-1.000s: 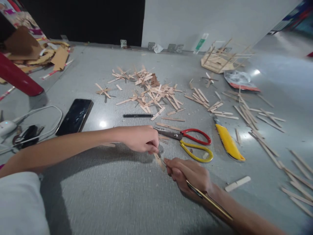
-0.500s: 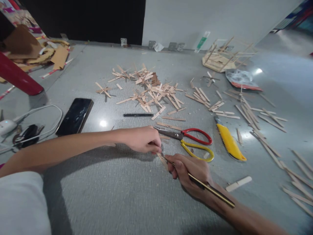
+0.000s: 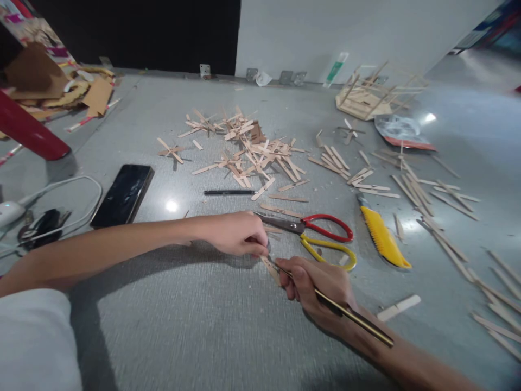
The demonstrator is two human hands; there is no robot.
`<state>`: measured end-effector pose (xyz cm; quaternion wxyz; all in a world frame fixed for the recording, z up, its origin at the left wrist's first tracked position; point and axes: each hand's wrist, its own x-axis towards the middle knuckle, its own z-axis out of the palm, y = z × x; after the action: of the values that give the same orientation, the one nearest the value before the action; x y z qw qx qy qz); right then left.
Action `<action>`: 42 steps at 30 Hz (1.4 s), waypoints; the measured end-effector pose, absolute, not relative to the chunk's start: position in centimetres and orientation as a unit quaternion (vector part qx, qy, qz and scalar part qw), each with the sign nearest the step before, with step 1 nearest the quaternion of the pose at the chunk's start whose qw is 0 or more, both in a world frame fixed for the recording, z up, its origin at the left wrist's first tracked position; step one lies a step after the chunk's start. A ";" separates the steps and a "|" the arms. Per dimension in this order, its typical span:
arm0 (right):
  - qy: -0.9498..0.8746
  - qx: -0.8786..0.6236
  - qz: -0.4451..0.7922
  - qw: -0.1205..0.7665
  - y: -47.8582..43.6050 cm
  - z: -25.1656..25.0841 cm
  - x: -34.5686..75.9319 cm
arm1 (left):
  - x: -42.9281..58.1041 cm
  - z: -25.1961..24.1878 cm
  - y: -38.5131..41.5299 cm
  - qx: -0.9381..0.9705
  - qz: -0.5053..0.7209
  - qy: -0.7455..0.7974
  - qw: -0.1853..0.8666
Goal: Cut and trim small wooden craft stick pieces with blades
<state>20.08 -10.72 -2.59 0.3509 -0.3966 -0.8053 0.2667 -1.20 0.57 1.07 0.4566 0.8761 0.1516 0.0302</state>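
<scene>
My left hand (image 3: 238, 232) is closed, with thumb and fingertips pinched on the upper end of a short wooden craft stick (image 3: 270, 270). The stick slants down over the grey surface. My right hand (image 3: 319, 282) grips a slim gold-and-black pencil (image 3: 358, 319), its tip against or just over the stick; I cannot tell which. The fingers of my right hand are beside the stick's lower end. Just behind both hands lie scissors (image 3: 293, 225) with one red and one yellow handle, the blade tips close to my left hand.
A heap of craft sticks (image 3: 260, 155) lies farther back, with more scattered right. A yellow-handled cutter (image 3: 382, 236), a loose stick (image 3: 399, 308), a black rod (image 3: 229, 192) and a phone (image 3: 122, 195) lie around. A stick frame (image 3: 362, 98) stands at back right.
Almost nothing differs. Both hands keep their hold on the stick and the pencil, with only a very slight shift of the hands and view.
</scene>
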 end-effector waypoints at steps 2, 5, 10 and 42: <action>-0.806 -0.393 0.269 0.352 -10.7 -2.6 20.1 | -1.2 1.1 0.5 0.875 0.033 0.151 0.459; -0.811 -0.386 0.274 0.344 -10.6 -2.5 20.2 | -1.2 1.1 0.5 0.874 0.034 0.150 0.461; -0.814 -0.392 0.265 0.338 -10.5 -2.1 20.1 | -1.2 1.1 0.4 0.872 0.032 0.158 0.463; -0.616 -0.511 0.479 0.360 -10.7 -1.7 18.7 | -1.1 0.5 0.3 0.879 0.055 0.158 0.447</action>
<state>18.67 -10.70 -1.71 0.3604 -0.5105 -0.6162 0.4794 -1.10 0.34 0.47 0.4470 0.8788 0.1580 0.0549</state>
